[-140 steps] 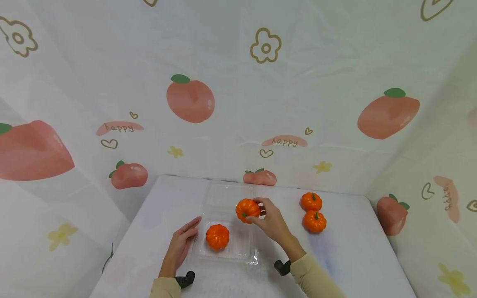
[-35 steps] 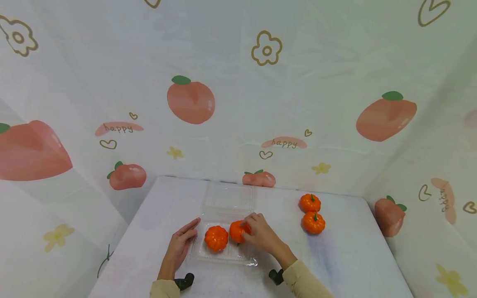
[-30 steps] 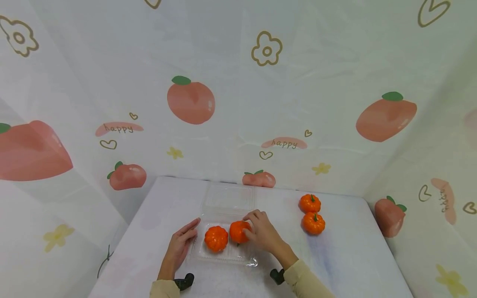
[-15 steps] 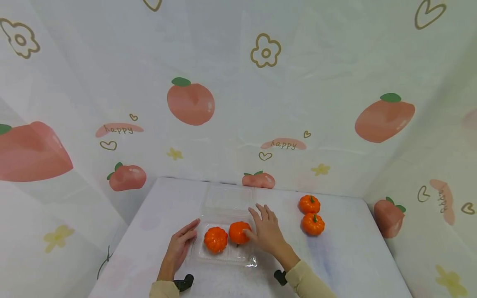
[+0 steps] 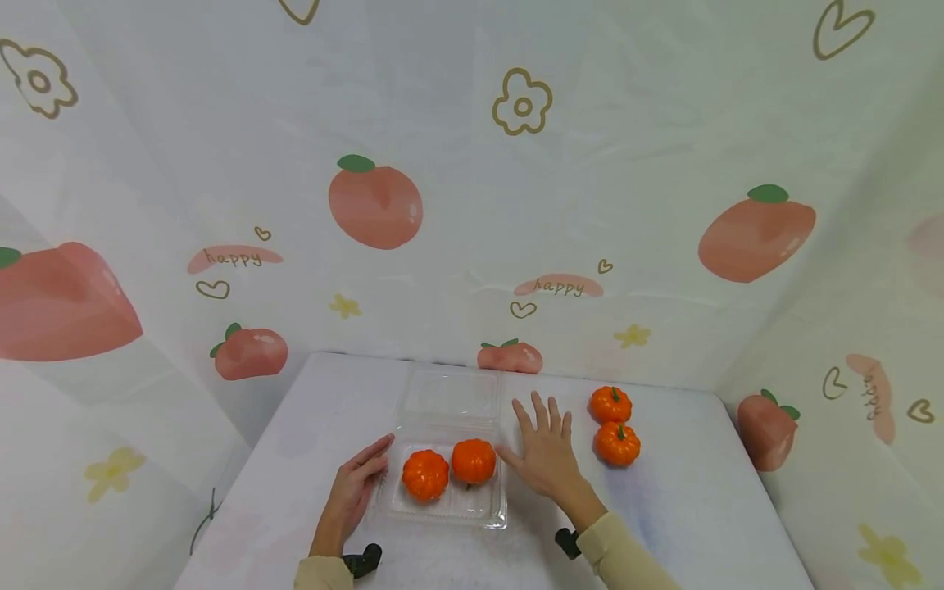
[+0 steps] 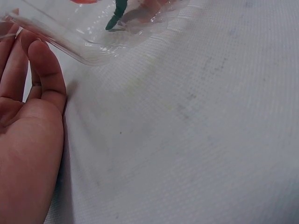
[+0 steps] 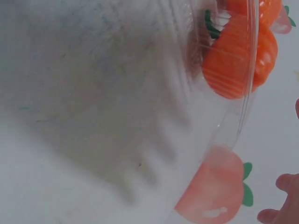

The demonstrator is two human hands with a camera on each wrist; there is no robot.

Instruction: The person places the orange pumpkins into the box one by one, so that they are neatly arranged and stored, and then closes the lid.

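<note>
We see two orange pumpkins sitting side by side in the clear container, the left pumpkin [image 5: 425,475] and the right pumpkin [image 5: 474,461], with the lid [image 5: 451,393] folded back on the far side of the tray [image 5: 487,501]. Two more, the far loose pumpkin [image 5: 610,405] and the near loose pumpkin [image 5: 617,444], lie close together on the right of the worktop [image 5: 708,492].

Our hands are well apart. The left hand [image 5: 352,492] has its fingers loosely extended at the tray's left edge; we cannot tell how hard they press. The right hand [image 5: 547,459] is spread and holds nothing, its thumb just beside the right pumpkin.

From their gloss, we judge the pumpkins to be light, firm and a little slippery, so we would cup the ribbed sides between thumb and fingers and leave the short stems [image 5: 621,432] alone. The tray looks thin, bendy and easy to shift or dent; we would steady it by its rim, lightly, and move the lid by its edge without squeezing the walls.
</note>
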